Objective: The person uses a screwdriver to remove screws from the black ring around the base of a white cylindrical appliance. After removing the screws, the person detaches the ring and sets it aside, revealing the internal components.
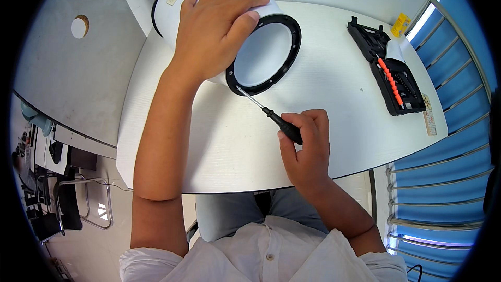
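A white cylindrical appliance (214, 81) with a black ring (296, 42) round its open end lies on its side on the white table (229, 162). My left hand (219, 26) rests on top of the cylinder, fingers stretched out and spread over its surface. In my right hand (309, 146) is a screwdriver (279, 121) with a black handle, the fingers wrapped round its end. The steel shaft slants up and left, and its tip meets the lower left part of the black ring. Whether a screw sits under the tip is too small to tell.
At the right of the table an opened black tool case (389, 86) holds bits and an orange flexible shaft (390, 82). Next to it are a yellow item (401, 24) and a small pale strip (429, 115). Metal railings (459, 81) run along the right; a grey panel (78, 73) borders the left.
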Available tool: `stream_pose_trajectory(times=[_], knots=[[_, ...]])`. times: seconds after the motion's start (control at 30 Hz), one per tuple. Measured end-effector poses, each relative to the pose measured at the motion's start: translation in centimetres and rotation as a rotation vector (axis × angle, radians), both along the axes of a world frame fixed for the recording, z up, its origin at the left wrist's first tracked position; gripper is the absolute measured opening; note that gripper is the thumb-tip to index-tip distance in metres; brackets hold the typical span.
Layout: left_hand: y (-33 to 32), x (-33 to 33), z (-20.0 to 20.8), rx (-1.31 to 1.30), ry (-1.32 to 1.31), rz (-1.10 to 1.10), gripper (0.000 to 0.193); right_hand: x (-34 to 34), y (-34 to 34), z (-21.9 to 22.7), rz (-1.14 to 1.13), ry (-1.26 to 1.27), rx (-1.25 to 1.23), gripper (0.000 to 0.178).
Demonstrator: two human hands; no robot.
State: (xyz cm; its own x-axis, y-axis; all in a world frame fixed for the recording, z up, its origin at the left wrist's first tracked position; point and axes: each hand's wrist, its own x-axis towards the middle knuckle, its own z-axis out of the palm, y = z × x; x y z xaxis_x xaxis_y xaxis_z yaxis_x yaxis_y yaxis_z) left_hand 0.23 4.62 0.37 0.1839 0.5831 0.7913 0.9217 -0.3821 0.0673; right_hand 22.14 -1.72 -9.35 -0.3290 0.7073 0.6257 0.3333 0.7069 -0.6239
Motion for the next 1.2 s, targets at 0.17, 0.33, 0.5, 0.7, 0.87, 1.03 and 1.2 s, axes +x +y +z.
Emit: stream_pose_trajectory(times=[0.17, 0.33, 0.5, 0.7, 0.87, 1.03, 1.2], knots=[[0.1, 0.0, 0.0, 0.009, 0.010, -0.001, 0.035, -0.2, 0.5, -0.5, 0.004, 0.017, 0.056, 0.029], [0.1, -0.1, 0.0, 0.003, 0.009, -0.007, 0.034, -0.3, 0.1, -0.7, 0.045, 0.031, -0.008, 0.024], [0.0, 0.0, 0.1, -0.007, -0.005, -0.008, 0.034, -0.2, 0.2, -0.3, 0.072, 0.041, -0.011, 0.024], [0.1, -0.1, 0.0, 0.005, 0.004, -0.010, 0.034, 0.2, 1.2, -0.2, 0.088, -0.033, 0.205, 0.029], [0.0, 0.0, 0.1, -0.004, 0.007, -0.009, 0.034, 0.0, 1.5, -0.1, 0.053, -0.066, 0.377, 0.031], [0.1, -0.1, -0.1, 0.007, 0.009, -0.007, 0.034, 0.7, 1.9, 1.3, 0.062, -0.205, 0.428, 0.029], [0.0, 0.1, 0.1, -0.003, 0.004, 0.003, 0.034, 0.8, 3.2, 1.3, 0.027, -0.179, 0.512, 0.029]])
